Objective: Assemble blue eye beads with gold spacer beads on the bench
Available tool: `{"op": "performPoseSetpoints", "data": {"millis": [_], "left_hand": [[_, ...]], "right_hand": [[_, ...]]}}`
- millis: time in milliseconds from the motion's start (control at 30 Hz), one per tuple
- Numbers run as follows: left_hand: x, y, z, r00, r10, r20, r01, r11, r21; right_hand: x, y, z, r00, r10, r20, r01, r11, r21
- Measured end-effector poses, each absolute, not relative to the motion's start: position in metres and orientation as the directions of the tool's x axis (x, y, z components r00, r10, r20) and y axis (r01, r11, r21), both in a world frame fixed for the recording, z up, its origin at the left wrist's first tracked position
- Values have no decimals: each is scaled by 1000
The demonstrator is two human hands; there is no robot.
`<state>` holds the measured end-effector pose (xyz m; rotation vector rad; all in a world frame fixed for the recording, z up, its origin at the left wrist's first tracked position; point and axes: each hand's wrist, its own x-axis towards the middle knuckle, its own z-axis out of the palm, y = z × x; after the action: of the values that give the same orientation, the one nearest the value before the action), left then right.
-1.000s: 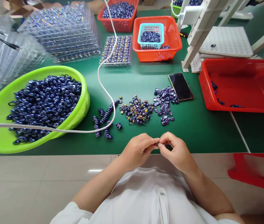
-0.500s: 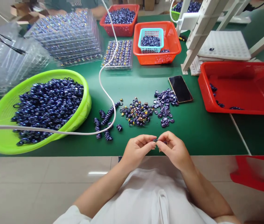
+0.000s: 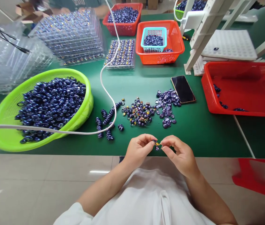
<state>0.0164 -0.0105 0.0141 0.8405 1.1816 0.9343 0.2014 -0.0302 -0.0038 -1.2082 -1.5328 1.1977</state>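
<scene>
My left hand (image 3: 139, 150) pinches a small dark-blue ring-like piece with a gold part (image 3: 157, 144) between thumb and fingertips, just above the table's front edge. Close to its right side is my right hand (image 3: 181, 153), thumb and index finger apart, with nothing visible between them. Beyond both hands lies a pile of blue-and-gold ring pieces (image 3: 140, 112). Flat dark-blue caps (image 3: 167, 103) are spread to its right. Rows of stacked dark-blue rings (image 3: 109, 116) lie to its left, partly crossed by a white cable (image 3: 106, 90).
A green basket (image 3: 89, 103) full of dark rings stands left. Clear trays (image 3: 76, 47) are stacked behind it. At the back are a filled tray (image 3: 120, 54) and an orange basket (image 3: 174, 56). A phone (image 3: 183, 89) and a red bin (image 3: 242, 90) are right.
My right hand has drawn back slightly to the right from the piece, its fingers parting. The gold part now shows at my left fingertips. The whole view has shifted a little.
</scene>
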Motion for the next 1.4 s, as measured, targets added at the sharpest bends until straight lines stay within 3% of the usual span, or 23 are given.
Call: {"op": "performPoseSetpoints", "data": {"millis": [267,400,533,667,833,1133,1233,1400], "left_hand": [[21,-11,13,136,915,-381,-81,393,916],[22,-12,9,164,926,-341,26,342,939],[17,-11,7,242,944,-224,255,161,954],[13,-9,7,351,932,-95,371,-45,928],[14,-10,9,351,931,-104,425,-59,903],[8,-10,16,455,889,-49,360,-133,924],[8,-11,15,434,893,-119,312,-25,950],[11,-11,12,362,862,-354,80,349,934]], "right_hand": [[196,-26,-2,-227,920,318,375,384,-843],[199,-23,-6,-333,824,457,507,566,-650],[205,-20,-1,-471,763,442,613,644,-458],[208,-18,8,-546,768,334,657,640,-398],[207,-16,14,-571,798,190,671,588,-452],[208,-12,21,-414,910,25,587,288,-756],[210,-9,22,-398,917,-30,534,205,-820],[209,-10,21,-370,929,-29,440,148,-886]]}}
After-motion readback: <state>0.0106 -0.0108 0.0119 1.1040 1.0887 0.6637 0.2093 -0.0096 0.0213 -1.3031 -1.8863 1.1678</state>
